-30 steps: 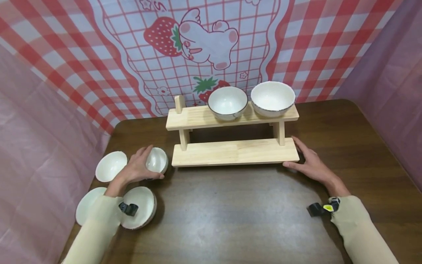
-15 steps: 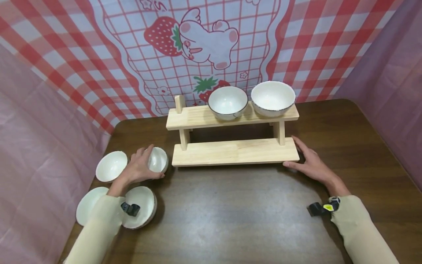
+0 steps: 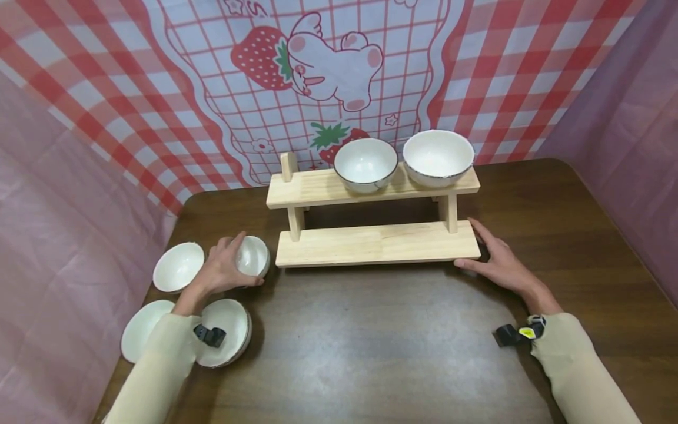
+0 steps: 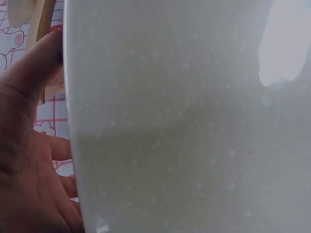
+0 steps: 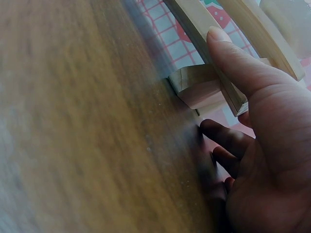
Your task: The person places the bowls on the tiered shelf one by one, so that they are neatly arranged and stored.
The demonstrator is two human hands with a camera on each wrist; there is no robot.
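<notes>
My left hand (image 3: 219, 272) is curled round a small white bowl (image 3: 252, 257) at the left of the wooden rack; the thumb lies at its near side, the fingers at its far side. In the left wrist view a pale speckled bowl surface (image 4: 194, 121) fills most of the frame, the hand (image 4: 29, 145) behind it. My right hand (image 3: 505, 268) grips the right end of the rack's lower shelf (image 3: 376, 244), thumb at the front edge. The right wrist view shows the thumb on the shelf board, with the hand (image 5: 272, 131) around its end.
Two bowls, one dark-rimmed (image 3: 365, 165) and one larger (image 3: 438, 158), stand on the upper shelf (image 3: 312, 187). At the left lie a white bowl (image 3: 179, 267), a pale dish (image 3: 143, 330) and stacked bowls (image 3: 228, 330) under and beside my left forearm. A checked cloth (image 3: 508, 76) hangs behind the table.
</notes>
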